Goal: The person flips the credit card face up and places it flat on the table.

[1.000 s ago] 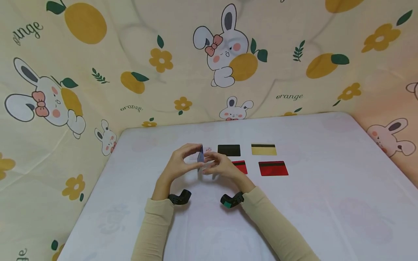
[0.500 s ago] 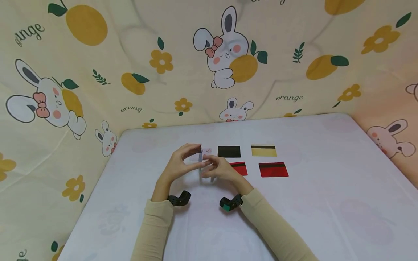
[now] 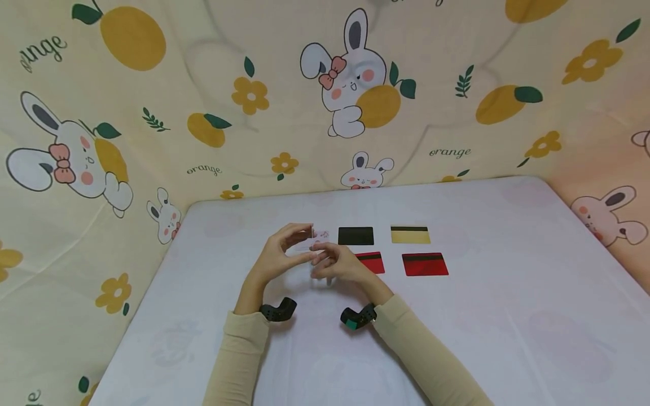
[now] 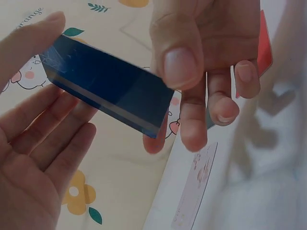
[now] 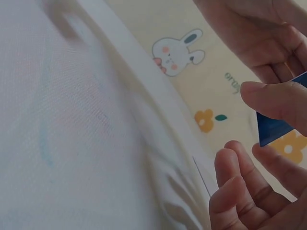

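A dark blue card (image 4: 110,86) with a paler stripe along its lower edge is held up over the table between both hands. My left hand (image 3: 276,251) holds one end, thumb on the upper corner and fingertips under the lower edge, as the left wrist view shows. At the opposite end my right hand (image 3: 345,262) pinches the card between thumb and forefinger, the other fingers spread apart. From the head the card appears almost edge-on. Just behind the hands lies a white card (image 3: 321,235) with a pink print, partly hidden by them.
Right of the white card lie a black card (image 3: 355,235) and a gold card (image 3: 410,234) with a dark stripe. Nearer, one red card (image 3: 374,263) is partly covered by the right hand; another red card (image 3: 425,264) lies beside it. A patterned cloth (image 3: 284,67) hangs behind the white table (image 3: 508,316).
The blue card has turned between the hands, from showing a narrow blue face to nearly edge-on in the head view. The right hand has shifted slightly left; the cards on the table stay put.
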